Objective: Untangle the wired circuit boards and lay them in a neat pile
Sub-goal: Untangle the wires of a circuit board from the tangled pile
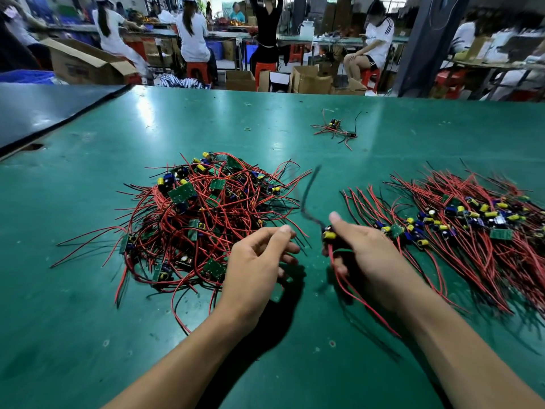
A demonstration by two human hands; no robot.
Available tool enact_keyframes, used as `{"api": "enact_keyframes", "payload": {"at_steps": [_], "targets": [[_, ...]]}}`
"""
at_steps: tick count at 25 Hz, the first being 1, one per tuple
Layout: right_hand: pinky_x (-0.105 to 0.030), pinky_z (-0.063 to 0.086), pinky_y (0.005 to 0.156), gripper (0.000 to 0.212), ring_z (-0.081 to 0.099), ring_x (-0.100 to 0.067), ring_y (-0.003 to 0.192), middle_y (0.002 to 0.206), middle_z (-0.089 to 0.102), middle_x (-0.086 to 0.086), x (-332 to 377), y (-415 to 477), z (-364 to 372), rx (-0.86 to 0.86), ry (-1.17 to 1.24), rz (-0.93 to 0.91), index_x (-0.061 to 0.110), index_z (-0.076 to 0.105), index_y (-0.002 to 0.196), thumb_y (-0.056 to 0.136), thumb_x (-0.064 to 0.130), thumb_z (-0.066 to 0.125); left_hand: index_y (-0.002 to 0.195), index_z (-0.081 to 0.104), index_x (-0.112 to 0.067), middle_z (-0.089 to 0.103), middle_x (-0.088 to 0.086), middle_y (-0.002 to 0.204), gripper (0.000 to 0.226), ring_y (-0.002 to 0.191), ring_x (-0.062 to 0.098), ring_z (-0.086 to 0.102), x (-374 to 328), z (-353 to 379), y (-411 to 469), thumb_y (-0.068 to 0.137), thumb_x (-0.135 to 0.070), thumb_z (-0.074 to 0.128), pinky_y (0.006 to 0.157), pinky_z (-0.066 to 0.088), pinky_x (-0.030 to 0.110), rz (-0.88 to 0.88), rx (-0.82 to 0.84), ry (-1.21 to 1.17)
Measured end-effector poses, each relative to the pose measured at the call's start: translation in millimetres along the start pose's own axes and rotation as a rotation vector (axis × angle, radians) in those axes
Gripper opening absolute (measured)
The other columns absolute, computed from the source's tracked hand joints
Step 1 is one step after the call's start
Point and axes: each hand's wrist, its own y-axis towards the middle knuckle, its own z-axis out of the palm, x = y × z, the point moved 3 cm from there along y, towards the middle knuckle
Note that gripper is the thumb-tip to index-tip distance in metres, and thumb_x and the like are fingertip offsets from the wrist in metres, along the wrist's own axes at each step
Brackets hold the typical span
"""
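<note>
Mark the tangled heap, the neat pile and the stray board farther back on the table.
tangled heap [203,219], head view, on the red wires at its centre.
neat pile [454,224], head view, on its band of components.
stray board [334,123], head view, on the board itself.

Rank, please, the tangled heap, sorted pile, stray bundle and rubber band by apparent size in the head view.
1. tangled heap and sorted pile: alike, pile cropped, so unranked.
2. stray bundle, though farther away.
3. rubber band.

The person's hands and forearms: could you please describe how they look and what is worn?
Both the left hand and right hand are bare: no gloves, rings or watch. The forearms show no sleeves or wrist straps within the frame. Thumbnails look short.
</note>
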Motion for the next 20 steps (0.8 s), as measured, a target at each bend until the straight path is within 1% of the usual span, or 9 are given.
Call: {"api": "enact_keyframes", "payload": {"at_steps": [4,7,9,12,14,15,17,19,20], "targets": [[-0.022,0.033,0.044,0.05,0.042,-0.013,0.04,0.05,0.052,-0.003,-14,-4,16,0.046,-0.385,-0.164,0.016,0.06,0.067,0.097,0.056,0.054,0.09,0.076,-0.012,0.074,0.012,0.085,0.016,0.073,0.019,0.066,-2,2,-2,0.094,-0.022,0.063,0.066,0.053,0.036,0.045,0.051,0.024],[-0.018,0.037,0.055,0.041,0.047,-0.001,0.054,0.057,0.057,0.014,-10,-6,18,0.094,-0.507,-0.32,0.019,0.066,0.069,0.098,0.047,0.058,0.088,0.075,-0.007,0.072,0.016,0.082,0.017,0.07,0.013,0.062,-3,0,-1,0.093,-0.018,0.063,0.062,0.051,0.029,0.07,0.041,0.065],[-0.015,0.036,0.057,0.037,0.046,0.002,0.055,0.059,0.056,0.016,-7,-8,17,0.07,-0.57,-0.356,0.018,0.066,0.072,0.095,0.046,0.061,0.087,0.073,-0.004,0.07,0.02,0.083,0.018,0.069,0.015,0.061,-3,1,-2,0.094,-0.016,0.063,0.057,0.053,0.024,0.056,0.048,0.027],[-0.018,0.04,0.062,0.023,0.05,-0.002,0.06,0.073,0.06,0.013,-5,-8,15,0.054,-0.417,-0.323,0.023,0.068,0.091,0.087,0.046,0.069,0.086,0.074,-0.004,0.071,0.016,0.079,0.016,0.066,0.018,0.063,-2,3,-3,0.091,-0.017,0.065,0.053,0.055,0.028,0.043,0.078,0.014],[-0.017,0.044,0.059,0.034,0.056,-0.006,0.061,0.081,0.064,0.012,-5,-10,16,0.154,-0.264,-0.269,0.026,0.072,0.11,0.081,0.044,0.071,0.087,0.076,-0.008,0.073,0.009,0.075,0.014,0.065,0.017,0.064,-1,4,-4,0.089,-0.019,0.068,0.057,0.055,0.033,0.062,0.13,0.073],[-0.018,0.049,0.061,0.035,0.062,-0.007,0.064,0.086,0.07,0.007,-6,-10,17,0.194,-0.218,-0.246,0.024,0.075,0.111,0.08,0.04,0.074,0.087,0.076,-0.009,0.072,0.006,0.072,0.012,0.061,0.016,0.061,-1,4,-5,0.089,-0.019,0.069,0.056,0.051,0.031,0.071,0.161,0.102],[-0.027,0.058,0.071,0.023,0.07,-0.014,0.075,0.089,0.076,-0.007,-6,-11,19,0.205,-0.158,-0.239,0.017,0.078,0.1,0.081,0.03,0.078,0.086,0.077,-0.011,0.069,0.0,0.064,0.01,0.051,0.011,0.054,-1,5,-6,0.089,-0.017,0.07,0.05,0.043,0.023,0.079,0.203,0.153],[-0.018,0.051,0.059,0.012,0.061,-0.006,0.061,0.071,0.071,0.001,-3,-8,15,0.106,-0.122,-0.268,0.016,0.077,0.084,0.08,0.027,0.079,0.083,0.076,-0.01,0.07,0.001,0.063,0.009,0.048,0.012,0.053,0,5,-5,0.087,-0.016,0.071,0.047,0.042,0.022,0.082,0.186,0.183],[-0.014,0.042,0.049,0.016,0.052,-0.003,0.051,0.061,0.064,0.006,-2,-6,12,0.04,-0.096,-0.269,0.017,0.075,0.076,0.076,0.032,0.08,0.082,0.075,-0.01,0.071,0.003,0.066,0.008,0.05,0.015,0.055,-1,5,-4,0.087,-0.016,0.073,0.048,0.045,0.024,0.078,0.156,0.169]]}}
